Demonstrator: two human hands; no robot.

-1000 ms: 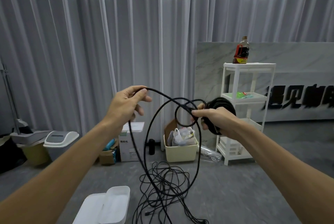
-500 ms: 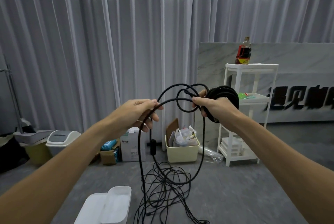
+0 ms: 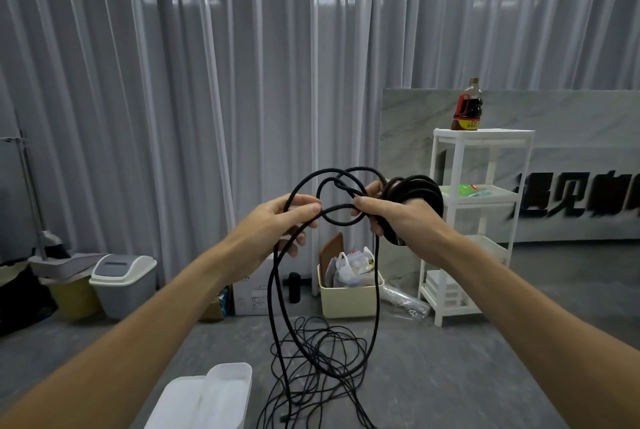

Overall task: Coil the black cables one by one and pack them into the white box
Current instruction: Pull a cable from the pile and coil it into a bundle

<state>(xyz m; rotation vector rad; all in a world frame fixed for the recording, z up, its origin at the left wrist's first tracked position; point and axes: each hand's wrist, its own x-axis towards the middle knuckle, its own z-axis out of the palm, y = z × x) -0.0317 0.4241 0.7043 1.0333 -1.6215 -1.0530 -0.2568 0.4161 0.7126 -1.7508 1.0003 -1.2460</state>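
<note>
Right hand (image 3: 391, 217): holds the finished coil (image 3: 417, 191) of black cable.
Left hand (image 3: 277, 221): pinches the next loop.
Advice: lay loops equal, avoid twists.
White box (image 3: 225, 390): near left, floor.

Two bare forearms come in from the lower corners of the head view — no sleeves, cuffs or gloves show anywhere along them, right to the picture's edge. The left hand (image 3: 273, 224) and the right hand (image 3: 391, 217) are bare too: no ring, watch, strap or bracelet can be seen on the fingers or at either wrist. The fingernails that show are short and plain — unpainted as far as the view allows. Nothing more of the person is visible.
</note>
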